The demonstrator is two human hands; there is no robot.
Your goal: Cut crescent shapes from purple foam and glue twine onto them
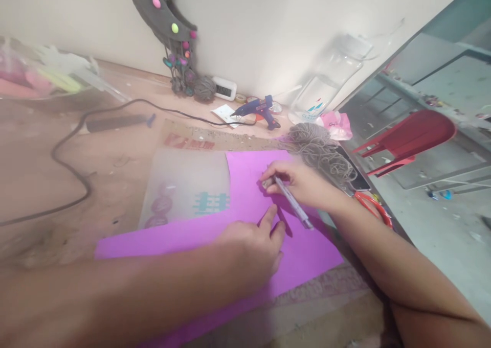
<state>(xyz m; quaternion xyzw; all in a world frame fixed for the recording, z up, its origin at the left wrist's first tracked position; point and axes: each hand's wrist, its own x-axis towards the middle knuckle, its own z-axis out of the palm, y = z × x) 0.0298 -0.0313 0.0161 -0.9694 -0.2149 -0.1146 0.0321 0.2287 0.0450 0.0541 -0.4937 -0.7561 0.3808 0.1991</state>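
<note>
A bright purple sheet of paper or foam, with a notch cut out at its upper left, lies across the work surface. My left hand rests on it, fingers spread and pressing down. Just above, my right hand is closed around a pen, whose rear end slants toward me. Something small and greyish shows at the right fingertips; I cannot make out whether it is part of the pen. Under the purple sheet is a translucent plastic piece with teal and purple print.
A blue glue gun and its black cord lie behind. Grey yarn, red-handled scissors and a clear bottle are on the right. A white digital clock stands by the wall; a red chair is beyond.
</note>
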